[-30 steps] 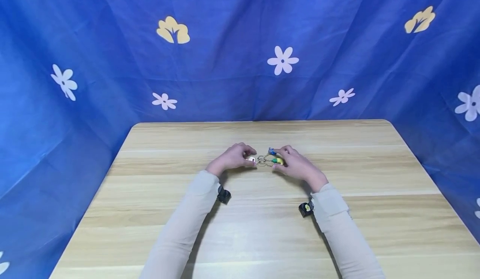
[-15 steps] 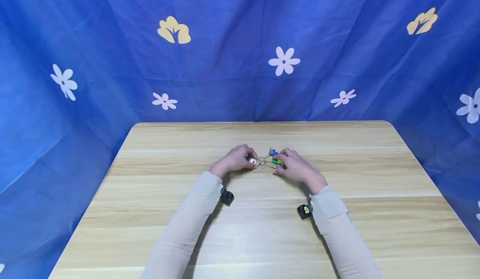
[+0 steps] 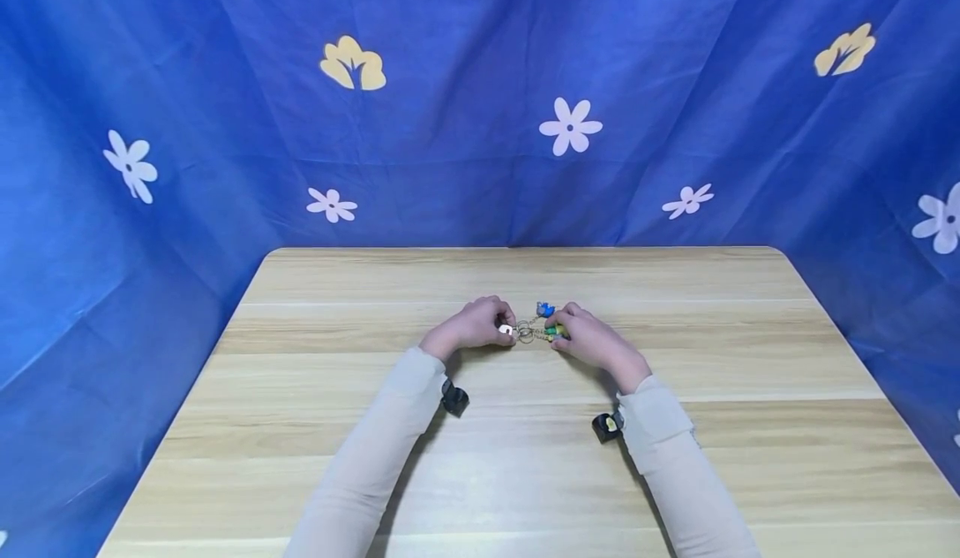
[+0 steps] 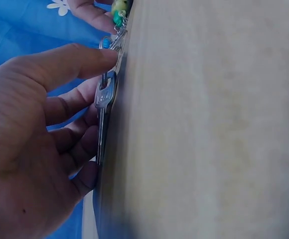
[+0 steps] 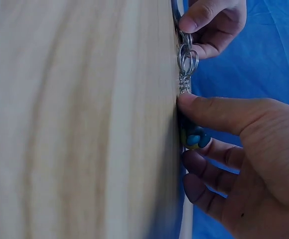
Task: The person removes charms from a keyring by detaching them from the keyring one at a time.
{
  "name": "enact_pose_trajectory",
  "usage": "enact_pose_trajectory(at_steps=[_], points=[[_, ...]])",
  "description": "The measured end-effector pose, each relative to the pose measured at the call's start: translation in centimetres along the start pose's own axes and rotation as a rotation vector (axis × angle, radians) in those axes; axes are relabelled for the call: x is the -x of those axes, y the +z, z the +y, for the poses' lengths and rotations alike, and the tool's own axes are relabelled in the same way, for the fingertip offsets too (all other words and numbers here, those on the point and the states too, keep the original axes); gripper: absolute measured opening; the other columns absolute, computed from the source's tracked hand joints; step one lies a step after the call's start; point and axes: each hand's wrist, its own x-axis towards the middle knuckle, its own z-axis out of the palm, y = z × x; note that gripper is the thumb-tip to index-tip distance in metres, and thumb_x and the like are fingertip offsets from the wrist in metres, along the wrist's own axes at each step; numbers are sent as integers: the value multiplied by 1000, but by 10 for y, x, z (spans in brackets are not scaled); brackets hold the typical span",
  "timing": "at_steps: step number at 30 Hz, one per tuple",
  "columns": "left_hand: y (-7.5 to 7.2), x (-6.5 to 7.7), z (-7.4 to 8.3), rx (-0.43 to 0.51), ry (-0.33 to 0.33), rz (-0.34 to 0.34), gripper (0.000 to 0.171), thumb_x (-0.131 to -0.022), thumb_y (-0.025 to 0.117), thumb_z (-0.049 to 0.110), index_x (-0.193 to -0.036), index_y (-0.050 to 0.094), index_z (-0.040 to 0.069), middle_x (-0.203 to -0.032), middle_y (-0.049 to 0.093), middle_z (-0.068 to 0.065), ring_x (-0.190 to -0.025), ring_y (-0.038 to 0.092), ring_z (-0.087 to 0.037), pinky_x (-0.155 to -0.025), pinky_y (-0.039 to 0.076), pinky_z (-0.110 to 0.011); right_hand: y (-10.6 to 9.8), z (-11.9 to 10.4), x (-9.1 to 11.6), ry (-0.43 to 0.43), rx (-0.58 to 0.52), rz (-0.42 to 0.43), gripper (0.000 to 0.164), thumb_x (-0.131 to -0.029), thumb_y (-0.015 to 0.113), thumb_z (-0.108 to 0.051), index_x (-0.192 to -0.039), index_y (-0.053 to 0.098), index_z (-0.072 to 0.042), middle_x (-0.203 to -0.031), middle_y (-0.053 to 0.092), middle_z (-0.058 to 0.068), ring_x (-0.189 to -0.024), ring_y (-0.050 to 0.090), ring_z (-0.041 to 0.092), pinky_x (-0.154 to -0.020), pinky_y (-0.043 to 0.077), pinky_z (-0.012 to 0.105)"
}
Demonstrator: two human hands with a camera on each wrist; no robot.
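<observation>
No lettering or number can be read — faint marks on the key [image 4: 104, 98], toward the far edge of the desk [image 3: 517, 491], and a yellow patch [image 3: 611, 424] on the black wrist camera [image 3: 601, 431] are illegible.

1. We count one bare left hand [image 3: 474, 324] and one bare right hand [image 3: 596, 341].
2. We make out at least one flat silver metal key [image 4: 104, 97].
3. We see at least two round metal rings [image 5: 185, 59].
4. We find one small blue figurine [image 3: 545, 309] and at least one small green-and-yellow charm [image 4: 118, 11].
5. We count two black wrist devices [image 3: 454, 399] and two long pale sleeves [image 3: 367, 449].
6. We see one pale wood-grain table [image 3: 525, 458].
</observation>
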Motion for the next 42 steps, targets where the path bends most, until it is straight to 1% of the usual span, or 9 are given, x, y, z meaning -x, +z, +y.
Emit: enact_pose_trajectory(at_steps=[5,8,15,19,27,29,32,37,42], points=[[0,1,0,41,7,-16,28,-77,78,26,-98,65,12,-94,64,0,-85,56,-13,-85,47,-31,0,0,2,-17,7,-1,32,-93,59,-17,-124,60,-10,-115,56,10,-101,58,25,-98,48,46],[-1,2,-1,65,6,-20,27,-77,77,27,-97,64,13,-93,65,1,-84,57,-12,-85,47,-30,0,1,3,-26,-14,6,31,-94,57,-17,-125,62,-13,-115,57,10,-104,59,26,-99,47,47],[0,6,1,242,10,-57,23,-80,73,17,-97,60,7,-87,60,-1,-80,54,-12,-76,46,-24,0,6,4,-55,-43,42,28,-95,54,-14,-120,66,-16,-117,58,11,-112,59,29,-103,44,48],[1,7,0,308,24,-55,24,-81,72,14,-99,59,4,-87,58,-2,-79,52,-12,-72,45,-22,-2,6,7,-45,-76,62,27,-95,55,-15,-119,67,-16,-118,56,11,-111,59,29,-103,45,49],[4,8,0,395,48,-47,23,-84,68,11,-103,58,3,-87,55,0,-79,50,-12,-73,45,-21,-7,4,12,-39,-162,84,24,-93,57,-12,-115,64,-9,-114,59,9,-94,59,20,-92,50,44],[5,7,0,420,57,-50,24,-85,68,11,-104,57,2,-86,54,1,-79,50,-11,-73,45,-21,-7,4,12,-40,-199,75,23,-92,56,-10,-114,63,-6,-106,63,9,-84,61,19,-86,52,42],[6,8,1,463,66,-52,25,-84,68,11,-104,56,2,-87,54,0,-81,51,-11,-75,45,-22,-7,5,13,-44,-241,63,20,-91,56,-7,-109,60,-5,-95,66,9,-77,60,16,-82,53,38],[7,9,4,521,75,-76,24,-86,67,9,-105,55,2,-89,60,0,-83,57,-11,-81,47,-22,-5,4,14,-30,-276,23,14,-90,53,-8,-104,56,-6,-83,61,5,-71,55,13,-70,50,30],[9,12,7,616,89,-104,24,-86,65,7,-107,54,0,-89,65,0,-83,62,-11,-85,50,-23,-6,1,17,-18,-331,-14,11,-91,52,-9,-101,53,-6,-76,57,4,-61,50,13,-59,47,27]])
